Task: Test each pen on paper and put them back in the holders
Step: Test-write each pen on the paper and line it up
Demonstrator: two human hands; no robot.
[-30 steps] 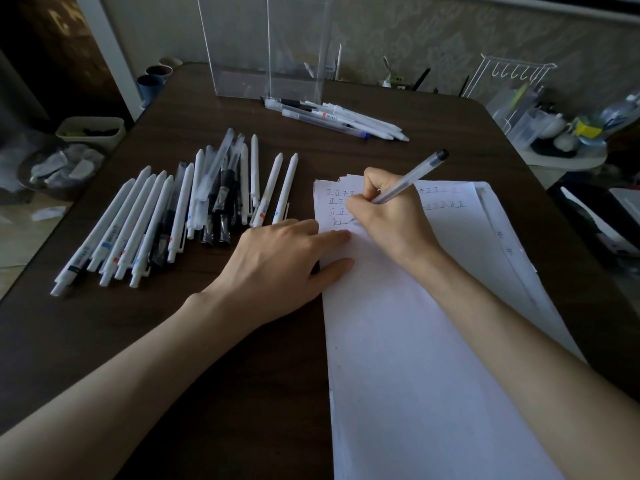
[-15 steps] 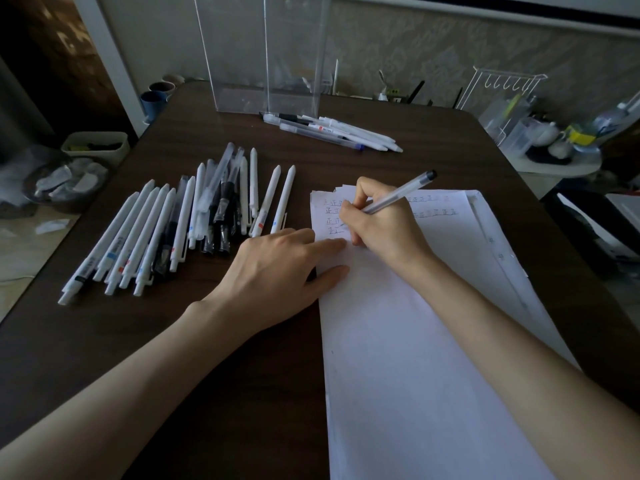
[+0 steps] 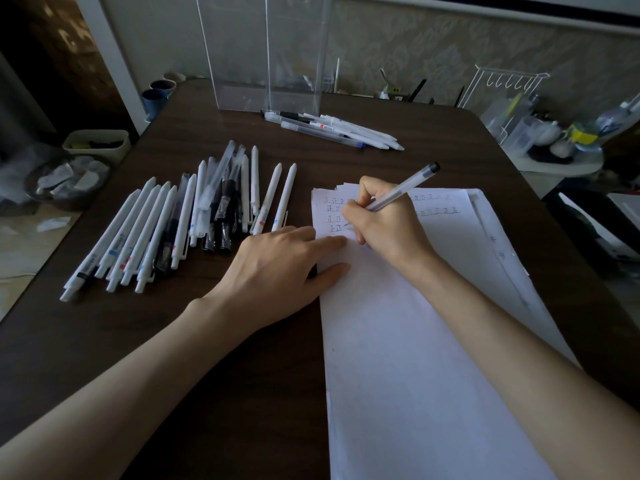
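Right hand: your right hand (image 3: 384,223) pinches the clear pen (image 3: 405,188) low on its barrel between the thumb and curled fingers. The pen's dark end points up and to the right.
Pen tip: it is hidden behind your fingers, so you cannot tell whether it touches the sheet.
Paper: the paper stack (image 3: 415,341) lies on the right half of the dark table (image 3: 173,341), and the frame cuts off its near end. There are rows of small written marks at the top. Your right hand covers several, and the fainter ones are hard to read.
Left hand: your left hand (image 3: 277,268) lies flat with the fingers straight and close together and the thumb apart. The tips rest on the paper's left edge.
Big pile: the pile of pens (image 3: 180,223) lies left of the paper, just beyond your left hand. The pens overlap too much to count.
Far bunch: a smaller bunch of pens (image 3: 332,129) lies at the base of the clear holder (image 3: 263,64).
Holder: its top is cut off, and what is inside is hard to make out.
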